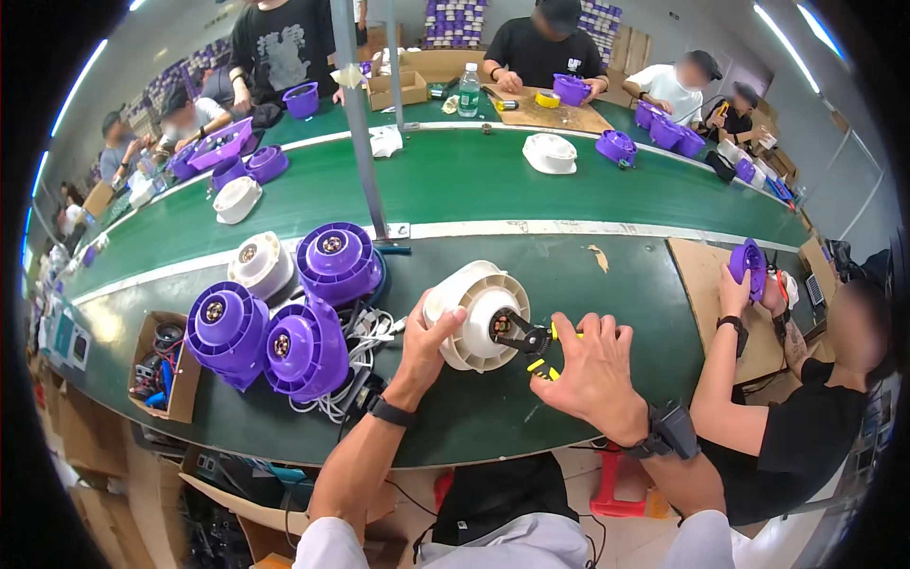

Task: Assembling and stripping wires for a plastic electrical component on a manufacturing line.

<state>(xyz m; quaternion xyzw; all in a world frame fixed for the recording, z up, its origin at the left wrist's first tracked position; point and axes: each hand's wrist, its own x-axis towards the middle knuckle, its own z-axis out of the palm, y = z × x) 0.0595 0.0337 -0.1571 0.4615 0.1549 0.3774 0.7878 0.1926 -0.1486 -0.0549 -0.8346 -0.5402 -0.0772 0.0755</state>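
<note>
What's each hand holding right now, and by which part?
Left hand: round, ribbed white plastic housing, by its left side, thumb over the rim. Right hand: black plier-like tool with yellow-marked handles, by those handles.

I see both hands ungloved, the left hand (431, 343) and the right hand (601, 377). At seven o'clock a slim black band (391, 411) circles the left wrist. At four o'clock I make out a bulkier dark strap on the right one, bearing a boxy dark module (672, 427). Farther down, the left sleeve (330, 546) ends at seven o'clock and the right sleeve (699, 542) between four and five, both pale and loose. At six o'clock my feed gives me a pale shirt (517, 544), softly creased.
</note>
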